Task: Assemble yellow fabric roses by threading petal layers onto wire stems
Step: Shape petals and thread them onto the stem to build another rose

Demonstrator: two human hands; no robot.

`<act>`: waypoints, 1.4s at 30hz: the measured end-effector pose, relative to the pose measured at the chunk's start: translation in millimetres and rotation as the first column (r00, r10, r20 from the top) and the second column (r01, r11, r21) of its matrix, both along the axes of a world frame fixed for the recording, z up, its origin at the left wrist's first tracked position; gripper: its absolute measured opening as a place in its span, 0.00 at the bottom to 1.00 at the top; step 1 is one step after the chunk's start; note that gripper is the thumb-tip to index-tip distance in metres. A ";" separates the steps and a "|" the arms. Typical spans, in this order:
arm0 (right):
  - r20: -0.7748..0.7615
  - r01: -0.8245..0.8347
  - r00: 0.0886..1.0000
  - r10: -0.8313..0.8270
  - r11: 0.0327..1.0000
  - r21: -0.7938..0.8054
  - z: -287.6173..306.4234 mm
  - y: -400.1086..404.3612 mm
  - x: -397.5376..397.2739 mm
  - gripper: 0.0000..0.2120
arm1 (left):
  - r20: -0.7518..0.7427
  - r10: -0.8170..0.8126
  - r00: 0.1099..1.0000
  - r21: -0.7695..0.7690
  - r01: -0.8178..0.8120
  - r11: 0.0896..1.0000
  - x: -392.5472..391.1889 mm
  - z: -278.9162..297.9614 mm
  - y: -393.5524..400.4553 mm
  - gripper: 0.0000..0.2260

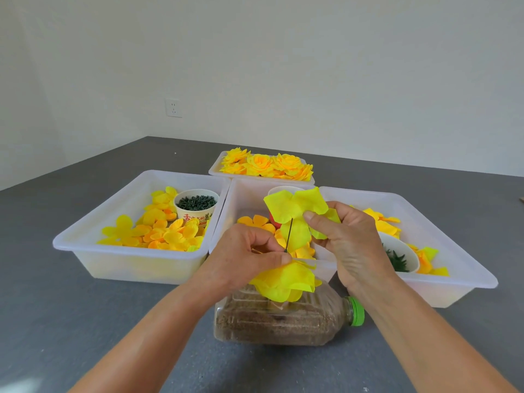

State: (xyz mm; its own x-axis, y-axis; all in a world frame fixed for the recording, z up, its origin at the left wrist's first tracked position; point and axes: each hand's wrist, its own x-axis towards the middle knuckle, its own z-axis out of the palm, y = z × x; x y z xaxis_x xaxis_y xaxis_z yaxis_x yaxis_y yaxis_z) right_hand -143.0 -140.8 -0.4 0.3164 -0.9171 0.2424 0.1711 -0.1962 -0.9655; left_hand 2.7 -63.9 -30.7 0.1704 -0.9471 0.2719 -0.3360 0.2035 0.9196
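The left hand (249, 253) pinches the wire stem (289, 235) above gathered petals (285, 282); a petal layer (295, 207) is held by the right hand (337, 236) at the stem's upright tip, just above the left.

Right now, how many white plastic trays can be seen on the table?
4. The left tray holds petals and a cup; the middle tray sits behind the hands; the right tray holds petals; the far tray holds finished roses. None seems hidden.
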 end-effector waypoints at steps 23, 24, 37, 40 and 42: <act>0.093 -0.220 0.973 0.213 0.973 0.070 6.0 14.2 1.3 0.09 | -0.017 0.009 1.000 0.024 -0.008 1.000 -0.2 2.3 -1.2 0.06; 0.096 -0.218 0.973 0.212 0.974 0.059 5.9 14.4 0.7 0.09 | -0.018 0.008 1.000 0.022 -0.008 1.000 -0.5 2.4 -1.1 0.07; -0.163 -0.061 0.986 -0.022 0.869 -0.492 5.0 21.5 -7.5 0.20 | 0.034 0.022 0.999 0.008 -0.022 1.000 1.0 -1.7 -3.7 0.02; -0.200 -0.026 0.969 -0.145 0.745 -0.667 -0.8 21.4 -9.8 0.21 | 0.075 0.023 0.997 0.021 -0.025 0.999 2.2 -2.9 -5.1 0.05; -0.198 -0.017 0.962 -0.187 0.684 -0.729 -3.4 20.8 -10.3 0.18 | 0.079 0.028 0.996 0.019 -0.030 0.999 2.3 -2.3 -4.2 0.04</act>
